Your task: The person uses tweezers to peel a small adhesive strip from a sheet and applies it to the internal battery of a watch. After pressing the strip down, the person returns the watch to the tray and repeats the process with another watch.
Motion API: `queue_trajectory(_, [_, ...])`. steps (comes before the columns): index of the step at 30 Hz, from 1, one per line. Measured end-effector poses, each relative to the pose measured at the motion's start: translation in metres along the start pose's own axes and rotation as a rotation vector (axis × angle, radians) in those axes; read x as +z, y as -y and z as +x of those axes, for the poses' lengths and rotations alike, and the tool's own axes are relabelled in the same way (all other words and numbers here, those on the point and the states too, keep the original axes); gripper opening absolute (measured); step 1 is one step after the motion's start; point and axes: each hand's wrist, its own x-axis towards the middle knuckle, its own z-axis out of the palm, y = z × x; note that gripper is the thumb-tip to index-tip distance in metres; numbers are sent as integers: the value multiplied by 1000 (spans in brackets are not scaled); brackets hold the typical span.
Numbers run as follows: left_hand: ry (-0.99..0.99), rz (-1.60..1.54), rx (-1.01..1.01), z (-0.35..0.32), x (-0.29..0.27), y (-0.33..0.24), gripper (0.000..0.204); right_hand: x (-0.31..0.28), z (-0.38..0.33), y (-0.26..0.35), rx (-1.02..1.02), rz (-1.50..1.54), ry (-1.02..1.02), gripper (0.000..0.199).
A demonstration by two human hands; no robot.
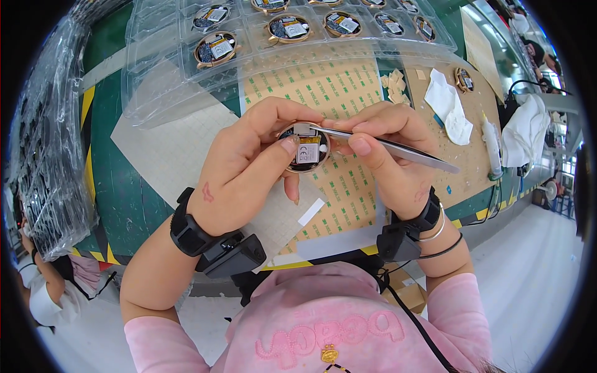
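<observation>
Between the thumb and fingers of my left hand [233, 168] is a round watch case [309, 155] with a gold-coloured rim. Its back is off, showing a silver battery, yellow film and dark circuitry. My right hand [398, 149] pinches a pair of metal tweezers [407, 152], slanted across to the case. Their tips meet a small grey piece [303, 128] at the case's upper edge; whether they grip it I cannot tell. My left thumb lies over the case's left side. Beneath both hands is a tan sheet [348, 199] with green print.
Beyond my hands, a clear plastic tray [155, 93] carries several open watch cases. Stacked trays [53, 137] stand at left. Grey gridded paper [152, 133] lies on the green mat. On the brown board [457, 177] are white tissue [444, 102], tan pieces [395, 87] and another case [463, 79].
</observation>
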Motion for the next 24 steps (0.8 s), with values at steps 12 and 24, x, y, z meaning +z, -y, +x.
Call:
queue_trajectory(12, [-7,23,-16,0,0,0,26,-1,0,1,-6,-23,16,14])
queue_trajectory(24, [-4,13,-17,0,0,0,25,-3,0,-1,-104,-136,69,14])
